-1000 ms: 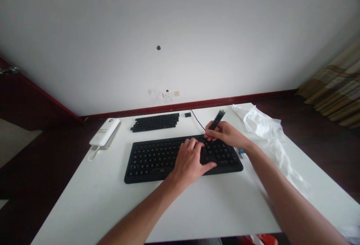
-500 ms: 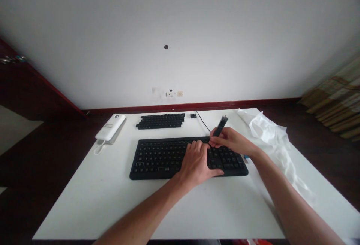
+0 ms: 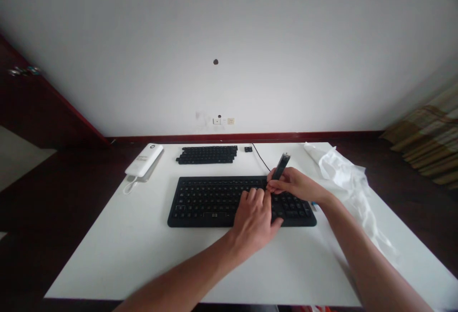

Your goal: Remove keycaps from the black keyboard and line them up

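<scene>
Left forearm (image 3: 200, 271): bare, slanting up and rightward. Left hand (image 3: 254, 221): back uppermost, fingers together and bent forward, thumb spread to the right. Right forearm (image 3: 350, 233): bare, slanting up and leftward. Right hand (image 3: 294, 183): fingers curled, thumb pinched against them, close to the left fingertips.

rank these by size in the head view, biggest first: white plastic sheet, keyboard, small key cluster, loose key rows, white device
1. keyboard
2. white plastic sheet
3. loose key rows and white device: too close to rank
4. small key cluster
</scene>
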Available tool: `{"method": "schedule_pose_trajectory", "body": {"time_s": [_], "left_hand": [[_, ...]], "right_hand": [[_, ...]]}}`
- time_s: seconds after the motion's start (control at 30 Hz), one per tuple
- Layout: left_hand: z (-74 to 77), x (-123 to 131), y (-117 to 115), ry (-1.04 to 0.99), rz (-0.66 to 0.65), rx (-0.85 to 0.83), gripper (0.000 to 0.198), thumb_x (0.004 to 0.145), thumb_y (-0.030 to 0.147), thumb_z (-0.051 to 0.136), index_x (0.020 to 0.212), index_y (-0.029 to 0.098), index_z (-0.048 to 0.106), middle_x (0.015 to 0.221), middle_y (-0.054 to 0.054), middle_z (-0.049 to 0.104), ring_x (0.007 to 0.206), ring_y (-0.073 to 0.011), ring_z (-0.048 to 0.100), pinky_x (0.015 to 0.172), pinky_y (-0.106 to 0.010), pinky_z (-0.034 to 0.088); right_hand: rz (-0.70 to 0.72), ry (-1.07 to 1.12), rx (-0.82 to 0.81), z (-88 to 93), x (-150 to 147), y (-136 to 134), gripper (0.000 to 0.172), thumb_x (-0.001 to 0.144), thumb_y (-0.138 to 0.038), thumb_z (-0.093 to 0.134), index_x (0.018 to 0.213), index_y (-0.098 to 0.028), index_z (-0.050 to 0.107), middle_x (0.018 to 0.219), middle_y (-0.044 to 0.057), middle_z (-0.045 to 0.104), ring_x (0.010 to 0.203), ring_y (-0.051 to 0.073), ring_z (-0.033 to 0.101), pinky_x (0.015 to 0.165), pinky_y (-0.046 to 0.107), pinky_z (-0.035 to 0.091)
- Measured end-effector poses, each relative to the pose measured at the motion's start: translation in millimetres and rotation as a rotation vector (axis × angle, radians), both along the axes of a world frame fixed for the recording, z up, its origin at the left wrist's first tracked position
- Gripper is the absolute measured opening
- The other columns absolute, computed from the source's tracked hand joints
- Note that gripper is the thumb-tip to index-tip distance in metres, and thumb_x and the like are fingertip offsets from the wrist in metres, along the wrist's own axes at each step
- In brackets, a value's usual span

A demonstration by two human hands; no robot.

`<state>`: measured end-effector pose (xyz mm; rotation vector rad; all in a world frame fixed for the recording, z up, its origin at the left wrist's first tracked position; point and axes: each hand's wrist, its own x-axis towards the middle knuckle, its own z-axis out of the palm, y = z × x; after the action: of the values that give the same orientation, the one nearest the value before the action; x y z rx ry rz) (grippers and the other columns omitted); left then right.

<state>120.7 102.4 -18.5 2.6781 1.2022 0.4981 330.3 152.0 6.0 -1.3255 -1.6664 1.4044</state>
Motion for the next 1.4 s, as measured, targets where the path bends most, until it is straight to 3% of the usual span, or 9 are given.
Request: {"method": "schedule_pose_trajectory", "body": {"time_s": [0.13,0.3,0.43,0.67,0.93,1.13,1.27,1.4], "left_hand": [[-0.1,3,-15,0.035,0.024,0.033,0.067,0.094,0.048,0.069,0.143,0.006,0.052,0.112,-0.014,0.063,0.104,-0.0307,0.056,0.090,-0.048,0.048],[1.3,5,-16,0.071,0.024,0.031,0.060,0.094,0.048,0.068,0.136,0.007,0.058,0.110,-0.015,0.063,0.101,-0.0309,0.056,0.087,-0.049,0.048],[2.1,4,-16,0.059,0.026,0.015,0.062,0.094,0.048,0.069,0.140,0.008,0.056,0.110,-0.014,0.063,0.101,-0.0304,0.056,0.088,-0.048,0.047],[1.0,3,-16,0.056,0.022,0.013,0.068,0.095,0.049,0.066,0.147,0.008,0.050,0.114,-0.014,0.063,0.104,-0.0312,0.056,0.089,-0.049,0.047],[1.2,3,-16,0.058,0.014,0.022,0.066,0.096,0.049,0.065,0.146,0.009,0.051,0.114,-0.014,0.064,0.104,-0.0311,0.056,0.090,-0.050,0.047],[4.6,1,-13,0.052,0.010,-0.010,0.064,0.094,0.051,0.068,0.144,0.012,0.053,0.112,-0.013,0.064,0.102,-0.0315,0.058,0.090,-0.049,0.049],[7.6,-5,0,-0.010,0.020,-0.061,0.047,0.096,0.045,0.067,0.132,0.016,0.059,0.111,-0.010,0.064,0.102,-0.0298,0.061,0.091,-0.045,0.052],[6.2,-10,21,-0.087,0.023,-0.127,0.041,0.095,0.034,0.070,0.132,0.020,0.061,0.114,-0.007,0.065,0.106,-0.0256,0.065,0.092,-0.037,0.055]], "right_hand": [[0.030,-0.181,0.167,6.6,-4,-5,0.021,0.093,-0.044,0.070,0.096,-0.024,0.073,0.078,0.002,0.076,0.070,0.022,0.071,0.065,0.033,0.055],[0.099,-0.358,0.288,21.2,-7,-13,0.015,0.095,-0.039,0.067,0.096,-0.026,0.075,0.071,0.000,0.070,0.063,0.020,0.063,0.059,0.031,0.048],[0.122,-0.199,0.195,23.2,0,-11,0.022,0.092,-0.045,0.071,0.098,-0.025,0.076,0.084,0.003,0.075,0.075,0.023,0.068,0.069,0.034,0.055],[0.123,0.083,-0.041,9.0,14,-1,0.037,0.083,-0.056,0.080,0.097,-0.022,0.073,0.100,0.009,0.078,0.099,0.027,0.073,0.088,0.038,0.059],[0.120,0.130,-0.094,10.3,18,1,0.039,0.077,-0.055,0.086,0.089,-0.021,0.071,0.101,0.010,0.078,0.101,0.028,0.073,0.087,0.040,0.059],[0.117,0.096,-0.058,13.8,12,-1,0.038,0.079,-0.054,0.083,0.095,-0.021,0.073,0.099,0.008,0.078,0.099,0.027,0.073,0.083,0.038,0.060],[0.070,0.060,0.059,12.2,9,1,0.035,0.086,-0.054,0.078,0.099,-0.022,0.072,0.097,0.007,0.078,0.094,0.026,0.073,0.081,0.038,0.061],[-0.121,0.117,0.164,4.3,16,6,0.036,0.088,-0.054,0.077,0.098,-0.020,0.069,0.097,0.009,0.077,0.094,0.026,0.073,0.078,0.037,0.060]]}}
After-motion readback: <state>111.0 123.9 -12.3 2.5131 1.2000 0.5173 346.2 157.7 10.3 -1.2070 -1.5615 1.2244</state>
